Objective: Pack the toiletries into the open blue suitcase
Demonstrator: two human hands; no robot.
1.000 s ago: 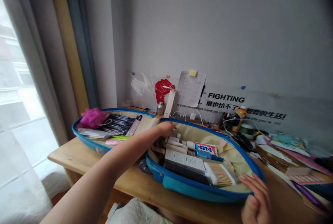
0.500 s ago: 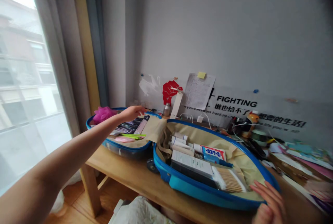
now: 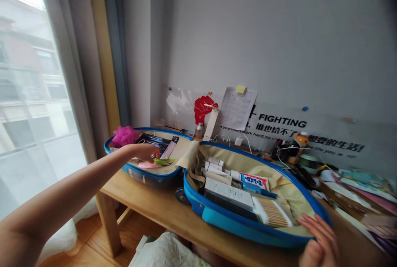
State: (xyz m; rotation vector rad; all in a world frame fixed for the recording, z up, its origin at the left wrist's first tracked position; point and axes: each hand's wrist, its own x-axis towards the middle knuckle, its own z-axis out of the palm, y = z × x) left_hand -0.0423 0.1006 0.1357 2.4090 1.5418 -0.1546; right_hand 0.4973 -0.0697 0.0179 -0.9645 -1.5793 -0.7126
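"Blue suitcase (image 3: 254,239), spread in two halves. What is it on?"

"A wooden table (image 3: 142,198)."

"Where is the left hand (image 3: 148,152)?"

"Inside the suitcase's left half, fingertips at the lime-green strips (image 3: 165,162). I cannot tell whether they grip them."

"What else lies in that half?"

"A pink mesh bath pouf (image 3: 125,136), at the suitcase's far left end."

"And the right hand (image 3: 321,240)?"

"At the suitcase's right end, fingers laid loosely across its edge, thumb apart from them."

"What is in the right half of the suitcase?"

"A toothpaste tube (image 3: 254,181) behind a white box (image 3: 228,193), with bagged cotton swabs (image 3: 277,212) nearer the suitcase's right end"
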